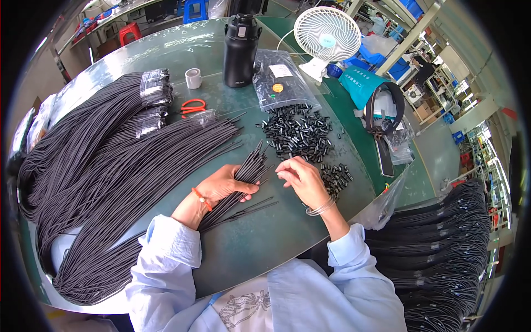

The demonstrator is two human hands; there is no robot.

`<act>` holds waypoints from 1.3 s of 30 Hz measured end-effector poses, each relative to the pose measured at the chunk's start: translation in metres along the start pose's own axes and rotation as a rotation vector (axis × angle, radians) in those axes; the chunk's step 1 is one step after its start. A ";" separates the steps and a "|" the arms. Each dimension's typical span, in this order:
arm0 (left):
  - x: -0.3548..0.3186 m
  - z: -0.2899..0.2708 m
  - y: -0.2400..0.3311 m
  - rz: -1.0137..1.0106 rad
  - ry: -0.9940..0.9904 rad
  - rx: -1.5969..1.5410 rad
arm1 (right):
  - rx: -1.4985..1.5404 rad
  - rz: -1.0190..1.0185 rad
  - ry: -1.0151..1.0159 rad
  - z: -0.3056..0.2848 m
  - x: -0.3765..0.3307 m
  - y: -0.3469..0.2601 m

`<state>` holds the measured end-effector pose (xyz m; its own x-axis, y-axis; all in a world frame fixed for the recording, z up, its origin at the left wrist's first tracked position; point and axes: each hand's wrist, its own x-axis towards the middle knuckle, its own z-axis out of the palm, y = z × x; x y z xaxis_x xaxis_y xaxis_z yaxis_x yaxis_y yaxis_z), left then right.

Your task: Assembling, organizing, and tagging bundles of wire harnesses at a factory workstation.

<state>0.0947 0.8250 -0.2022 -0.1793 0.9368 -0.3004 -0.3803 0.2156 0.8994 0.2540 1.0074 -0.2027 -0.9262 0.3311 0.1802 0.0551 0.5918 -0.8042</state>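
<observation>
Left forearm (188, 213): angled forward and rightward | Left hand (222, 183): curled in a grip, thumb (247, 187) pointing right | Right forearm (336, 224): angled forward and leftward | Right hand (306, 180): apart from the left, fingers (291, 165) bent inward, tips near its thumb

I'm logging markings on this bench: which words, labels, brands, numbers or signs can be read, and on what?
None that I can quote with confidence:
Black bottle: pale lettering near the base, too small.
Clear bag: white label, print too small; round orange sticker, unreadable.
Teal pouch: pale lettering, slanted and blurred.
Fan: marking on the hub, too small.
</observation>
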 end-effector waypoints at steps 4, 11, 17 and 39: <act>-0.001 0.001 0.000 0.001 0.016 -0.016 | 0.336 0.169 -0.092 0.008 -0.001 0.003; -0.002 0.000 0.001 -0.003 0.016 -0.017 | 0.432 0.179 -0.138 0.010 -0.003 -0.009; 0.004 -0.002 -0.008 0.090 0.040 0.059 | -0.391 -0.461 -0.055 0.015 -0.008 -0.031; -0.002 0.001 0.001 -0.019 0.020 0.025 | -0.107 -0.054 -0.007 0.014 -0.005 -0.002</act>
<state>0.0956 0.8235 -0.2002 -0.1908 0.9267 -0.3237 -0.3613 0.2403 0.9009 0.2539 0.9945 -0.2100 -0.9316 0.2916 0.2168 0.0447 0.6840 -0.7281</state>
